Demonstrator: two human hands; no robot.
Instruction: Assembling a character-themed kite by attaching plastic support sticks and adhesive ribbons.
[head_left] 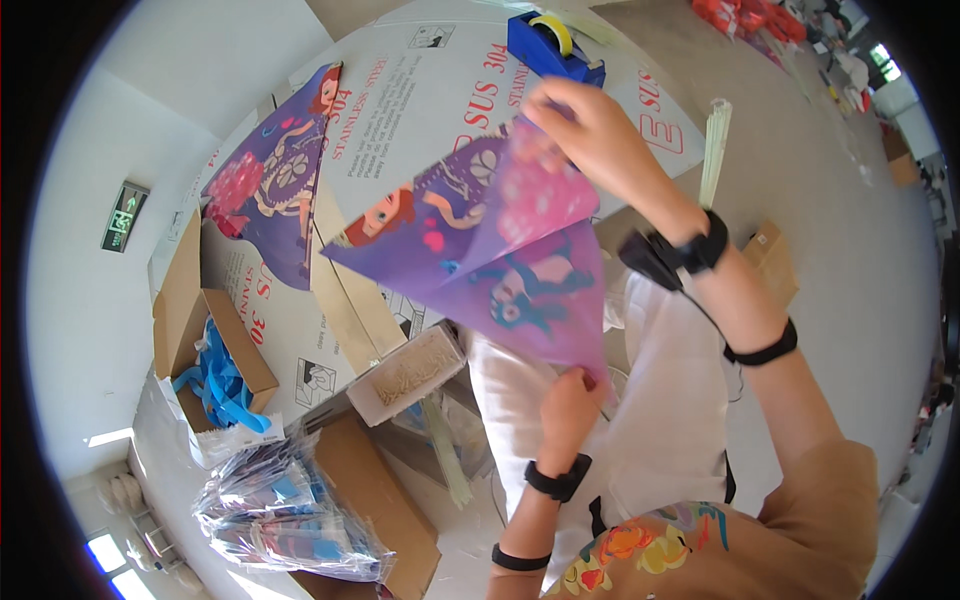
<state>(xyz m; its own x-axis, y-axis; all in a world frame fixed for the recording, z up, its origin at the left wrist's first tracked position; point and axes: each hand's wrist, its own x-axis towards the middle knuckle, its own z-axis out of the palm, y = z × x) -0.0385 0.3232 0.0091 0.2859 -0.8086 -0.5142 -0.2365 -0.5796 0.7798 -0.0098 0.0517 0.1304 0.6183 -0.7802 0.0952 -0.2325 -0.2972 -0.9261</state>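
Note:
A thin purple kite sail [470,265] printed with a cartoon figure is stretched in front of me, above my lap and the table edge. At its lower corner my left hand [570,418] is closed, pinching the fabric. My right hand [570,115] is closed at the upper edge, its curled fingers on the sail, slightly blurred. A second printed kite sail [275,185] lies flat on the table, left of the held one. Just beyond my right hand stands a blue tape dispenser [545,55] with a yellow roll.
The round table [385,130] has a printed grey cover. On its left stands a cardboard box [245,345] with blue straps. A white tray [400,385] of small pale pieces sits at the near edge. Below are plastic-wrapped packages [285,515]; thin pale rods [715,150] are bundled at right.

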